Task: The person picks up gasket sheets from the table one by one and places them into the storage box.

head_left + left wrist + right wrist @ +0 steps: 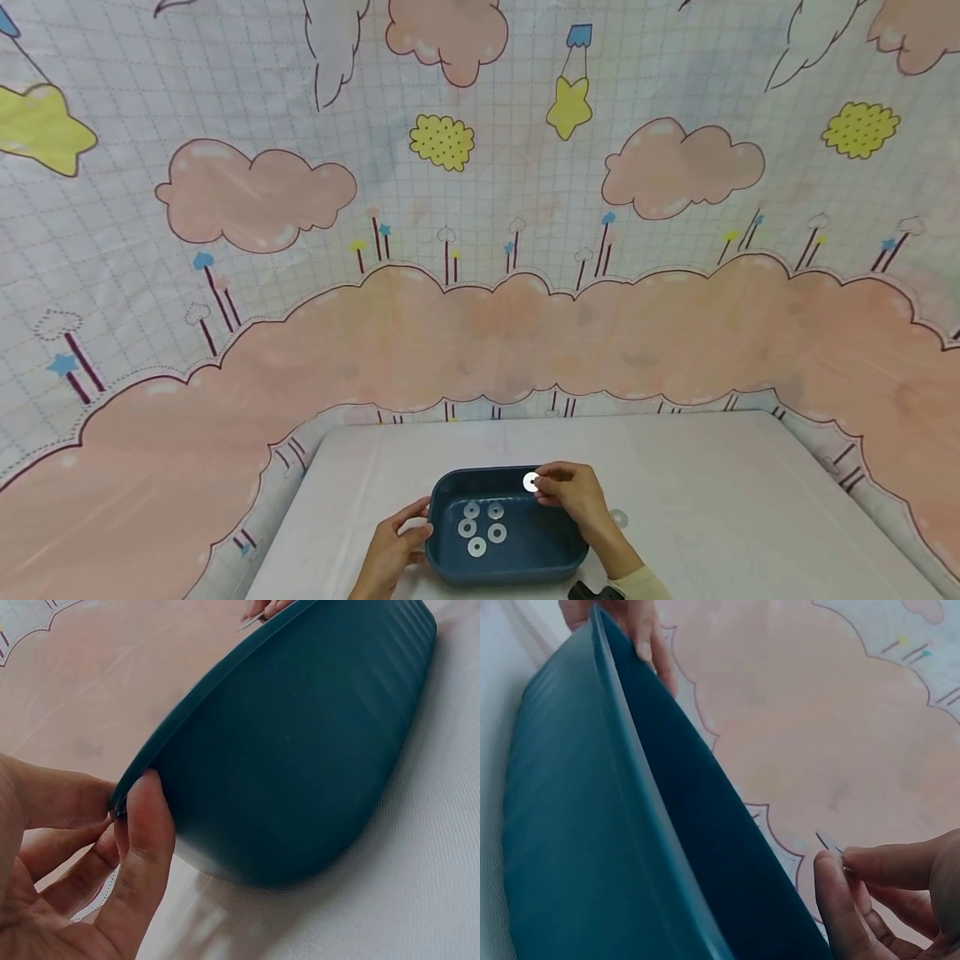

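A dark blue rectangular tub (540, 546) stands on the white table in the head view. Inside its left half lie several flat metal washers (497, 526), each with a small centre hole. My left hand (392, 540) pinches the tub's left rim, with the thumb on one side and fingers on the other, as the left wrist view shows. Over the back right of the tub, my right hand (576, 493) holds another washer (527, 481) between thumb and fingertips. That washer (826, 840) appears almost edge-on in the right wrist view, above the tub's rim.
One more washer (619, 518) lies on the white tabletop (720, 500), just right of my right wrist. A black device (592, 592) shows by the right sleeve (641, 585). Behind the table hangs a cloth (480, 342) printed with clouds and stars.
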Demonstrator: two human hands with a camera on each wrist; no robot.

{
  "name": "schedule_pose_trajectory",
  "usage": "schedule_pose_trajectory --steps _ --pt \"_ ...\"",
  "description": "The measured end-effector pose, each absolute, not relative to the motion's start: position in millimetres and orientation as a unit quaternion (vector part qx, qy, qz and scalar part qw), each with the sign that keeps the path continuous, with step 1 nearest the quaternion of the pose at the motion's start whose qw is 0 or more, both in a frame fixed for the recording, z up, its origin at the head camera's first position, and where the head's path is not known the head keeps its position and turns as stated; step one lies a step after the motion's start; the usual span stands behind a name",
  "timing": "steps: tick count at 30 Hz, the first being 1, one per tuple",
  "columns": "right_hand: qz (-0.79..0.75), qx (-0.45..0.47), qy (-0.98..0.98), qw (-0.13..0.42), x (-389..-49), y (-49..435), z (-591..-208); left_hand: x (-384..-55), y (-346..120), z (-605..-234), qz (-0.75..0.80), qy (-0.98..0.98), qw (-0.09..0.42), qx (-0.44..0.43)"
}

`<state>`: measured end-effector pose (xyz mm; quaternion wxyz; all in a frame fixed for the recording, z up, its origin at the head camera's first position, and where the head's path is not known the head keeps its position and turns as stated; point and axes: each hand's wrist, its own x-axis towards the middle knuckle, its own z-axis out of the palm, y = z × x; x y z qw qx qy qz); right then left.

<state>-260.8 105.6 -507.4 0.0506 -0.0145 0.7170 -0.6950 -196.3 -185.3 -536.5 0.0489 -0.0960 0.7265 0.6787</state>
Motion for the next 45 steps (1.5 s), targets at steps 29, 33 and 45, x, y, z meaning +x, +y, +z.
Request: schedule_pose_trajectory --steps 29,33,45 --pt "-0.622 -0.023 0.781 0.038 -261.9 83.5 -523.1 -196.7 -184.3 -537.3 0.679 0.727 0.048 -0.089" --pt "-0.616 -0.026 0.786 0.037 -260.7 83.4 -522.7 -196.7 -184.3 -537.3 0.68 0.725 0.048 -0.092" --pt "-0.612 -0.022 0.79 0.029 -251.5 90.5 -502.5 -195.0 -184.0 -536.5 0.677 0.729 0.042 -0.097"
